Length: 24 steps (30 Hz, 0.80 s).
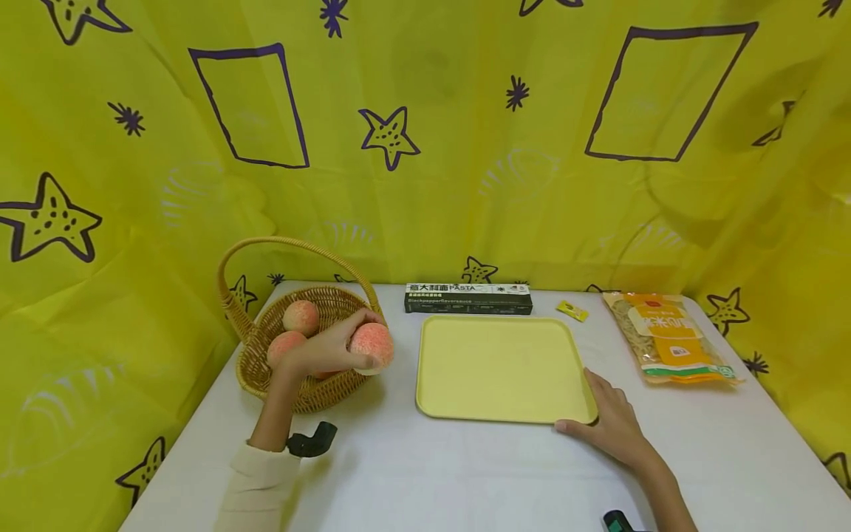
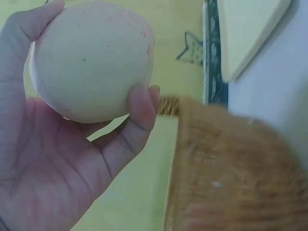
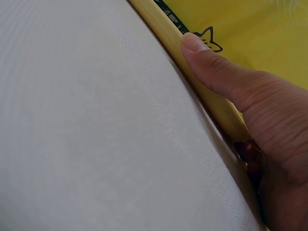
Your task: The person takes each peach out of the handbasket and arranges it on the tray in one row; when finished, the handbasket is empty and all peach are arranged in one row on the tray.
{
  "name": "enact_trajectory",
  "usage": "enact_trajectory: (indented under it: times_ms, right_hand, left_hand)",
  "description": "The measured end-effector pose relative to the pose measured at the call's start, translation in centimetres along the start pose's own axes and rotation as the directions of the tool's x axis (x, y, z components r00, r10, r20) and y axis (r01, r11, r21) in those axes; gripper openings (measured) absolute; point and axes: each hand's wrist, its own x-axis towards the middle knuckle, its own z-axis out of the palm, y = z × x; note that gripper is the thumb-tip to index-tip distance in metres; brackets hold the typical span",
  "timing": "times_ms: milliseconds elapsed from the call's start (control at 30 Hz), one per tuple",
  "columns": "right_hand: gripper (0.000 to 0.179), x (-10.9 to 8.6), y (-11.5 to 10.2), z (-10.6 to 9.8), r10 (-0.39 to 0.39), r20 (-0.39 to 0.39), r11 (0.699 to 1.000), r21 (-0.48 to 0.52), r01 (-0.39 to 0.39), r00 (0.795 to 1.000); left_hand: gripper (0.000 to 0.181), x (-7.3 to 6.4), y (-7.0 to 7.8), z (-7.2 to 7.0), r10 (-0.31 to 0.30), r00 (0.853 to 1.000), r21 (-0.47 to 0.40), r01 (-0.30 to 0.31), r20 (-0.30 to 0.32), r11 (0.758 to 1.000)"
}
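Observation:
My left hand [image 1: 324,350] grips a round pink and cream peach [image 1: 372,347] between thumb and fingers, above the right rim of a wicker basket [image 1: 247,369]. In the left wrist view the pale side of the peach [image 2: 91,62] faces the camera, and the basket [image 2: 231,163] is blurred. More peaches [image 1: 301,318] lie inside the basket, partly hidden by the hand. My right hand [image 1: 614,427] holds the near right corner of a yellow tray [image 1: 499,369]. Its thumb lies along the tray's edge in the right wrist view, with the other fingers mostly hidden.
A dark pasta box [image 1: 468,299] lies behind the tray. Right of that box is a small yellow packet [image 1: 572,310]. An orange and clear food bag [image 1: 668,338] lies at the right on the white table [image 1: 452,473]. The basket's tall handle [image 1: 299,242] arches up at the left.

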Motion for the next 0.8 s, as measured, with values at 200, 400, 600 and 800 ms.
enact_trajectory:
  times_ms: [200,400,600,800]
  right_hand:
    - [0.115,0.0,-0.2,0.0,0.003,-0.001,1.0,0.003,-0.003,1.0]
    - [0.115,-0.1,-0.2,0.0,0.01,0.002,1.0,-0.004,-0.01,1.0]
    - [0.115,-0.1,-0.2,0.1,0.005,0.005,1.0,-0.001,-0.005,1.0]
    - [0.115,-0.2,-0.2,0.0,0.004,0.002,1.0,-0.011,-0.004,1.0]
  left_hand:
    - [0.055,1.3,1.0,2.4,0.017,0.999,0.0,-0.017,0.043,1.0]
    - [0.058,3.4,0.9,5.1,0.019,0.997,-0.039,-0.016,0.07,0.999]
    - [0.061,5.5,0.7,7.8,0.015,1.0,0.004,-0.016,0.023,1.0]
    - [0.066,7.5,1.0,10.7,-0.003,1.0,-0.015,0.003,0.002,1.0]
